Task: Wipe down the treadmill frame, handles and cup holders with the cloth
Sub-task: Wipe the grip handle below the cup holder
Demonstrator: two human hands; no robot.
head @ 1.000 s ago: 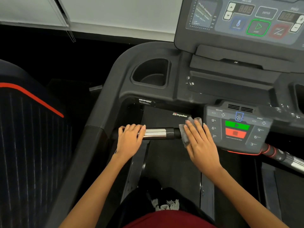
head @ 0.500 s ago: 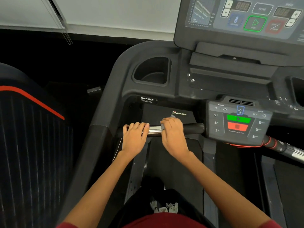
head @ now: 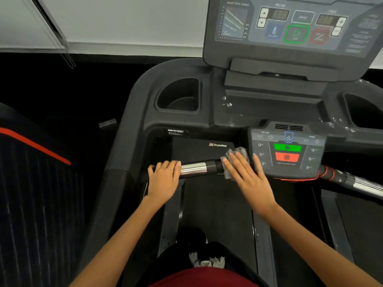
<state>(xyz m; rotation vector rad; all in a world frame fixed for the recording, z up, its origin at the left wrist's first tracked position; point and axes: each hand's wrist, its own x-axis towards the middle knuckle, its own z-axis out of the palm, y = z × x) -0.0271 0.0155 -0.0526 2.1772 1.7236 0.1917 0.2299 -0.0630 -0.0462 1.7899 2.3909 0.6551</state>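
A black and chrome handlebar point(head: 199, 168) runs across the treadmill below the console frame point(head: 132, 112). My left hand point(head: 163, 179) grips its left end, fingers curled over the bar. My right hand point(head: 246, 175) lies flat with straight fingers on a grey cloth point(head: 235, 154), pressing it onto the bar's right end beside the small control pad point(head: 287, 151). Most of the cloth is hidden under the hand. The left cup holder point(head: 179, 96) sits above, and the right cup holder point(head: 360, 110) is at the frame's edge.
The main display panel point(head: 290, 25) stands at top right. A second handlebar point(head: 352, 181) with a red ring extends right of the control pad. Another machine with a red stripe point(head: 35, 148) sits to the left. The treadmill belt point(head: 217, 210) lies below the hands.
My right hand has slid the cloth back to the right along the bar, from the chrome section to the end beside the control pad, and its fingers have flattened. The left hand stayed put.
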